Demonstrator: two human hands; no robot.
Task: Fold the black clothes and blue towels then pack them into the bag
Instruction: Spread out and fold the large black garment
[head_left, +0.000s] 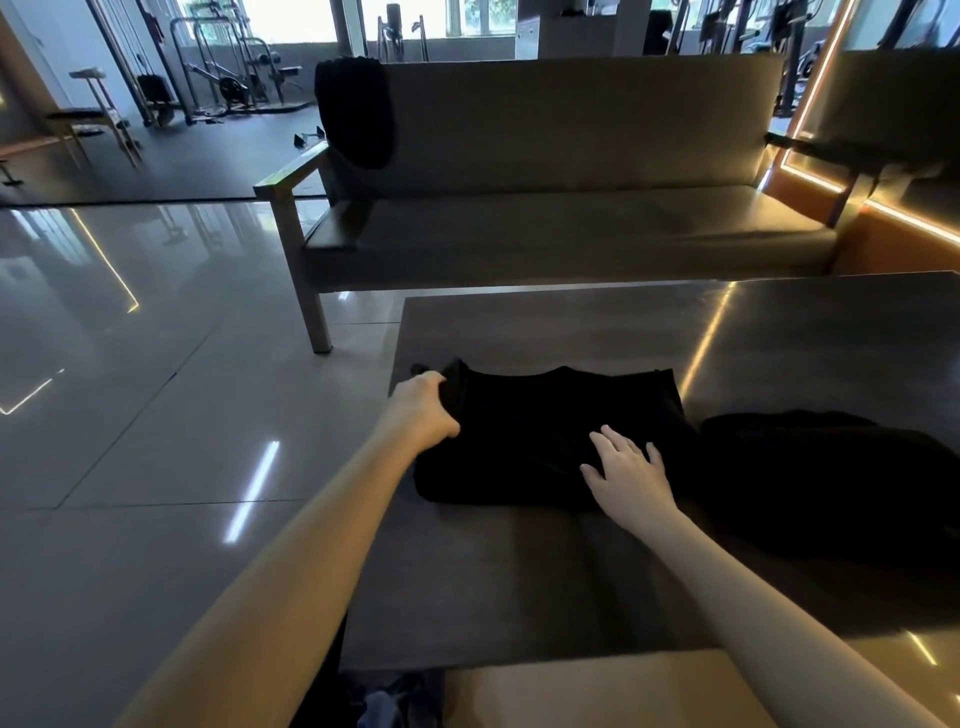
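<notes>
Where my arms reach: a dark grey, glossy table top (519, 597), its left edge just beside my left forearm.
Task piece: a black garment (545, 415) of soft cloth lies flat on the table's left part, spread wide with a scooped neckline at its far edge.
Left hand (423, 410): I grip the garment's far left corner; my fingers curl round a bunched fold of the cloth, knuckles up.
Right hand (631, 475): it rests flat on the garment's near right part, palm down, fingers (610, 439) straight and spread, holding nothing.
To the right: a rumpled black heap (831, 478) sits on the table, just beside the garment; I cannot tell whether it is clothing or a bag.
Near edge: a bit of crumpled blue fabric (395, 706) shows below the table, close to me, mostly hidden.
Far side: a long grey cushioned sofa (571, 156) with wooden arms stands beyond the table, well apart from my hands.
On the sofa: a black cloth (356, 109) hangs over the left end of its backrest.
Left: a shiny, pale tiled floor (130, 389).
</notes>
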